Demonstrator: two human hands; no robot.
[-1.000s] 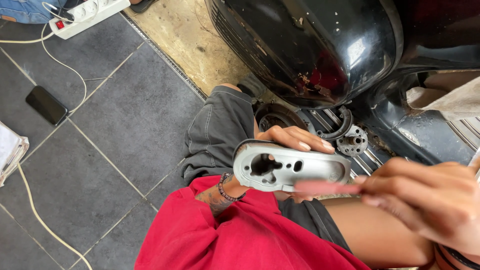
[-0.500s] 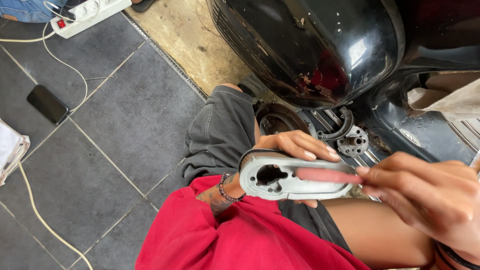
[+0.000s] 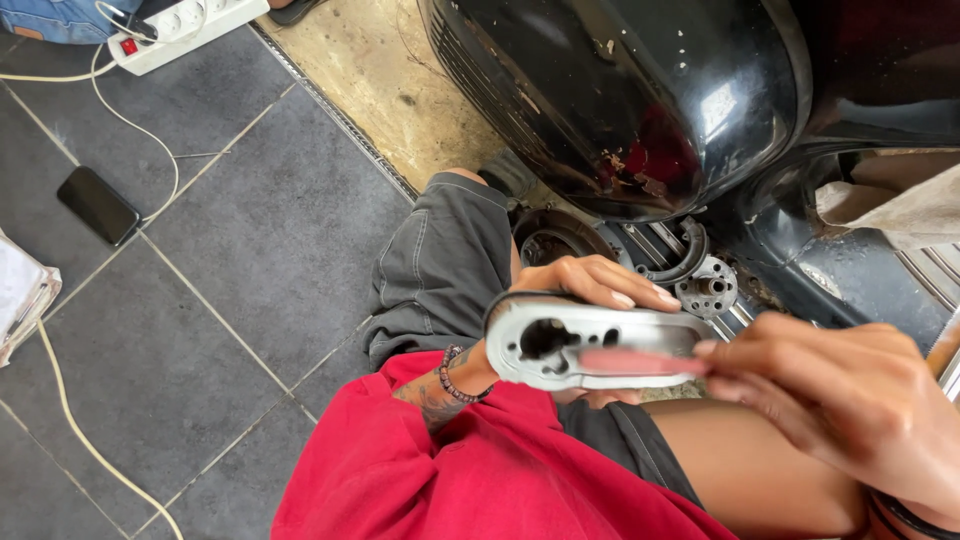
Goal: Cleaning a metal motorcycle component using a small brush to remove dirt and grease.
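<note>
Clamped around the grey metal cover, the left hand had its fingers curled over the top edge and its thumb underneath, keeping the part level above the person's lap. Fingertips of the right hand were pinched on a thin pinkish strip (blurred, so its make could not be told), which lay flat along the cover's face, just right of the large hole.

Against the frame half a second before, the cover sat a touch higher and more squarely toward the camera, and the strip reached further left across it; the right hand filled more of the lower right corner.

A beaded bracelet circled the left wrist above the red cloth. Grey shorts covered the raised knee. Behind the hands stood the black scooter body, with a bare hub under it. On the tiled floor to the left lay a dark phone, and a white power strip rested near the top edge.
</note>
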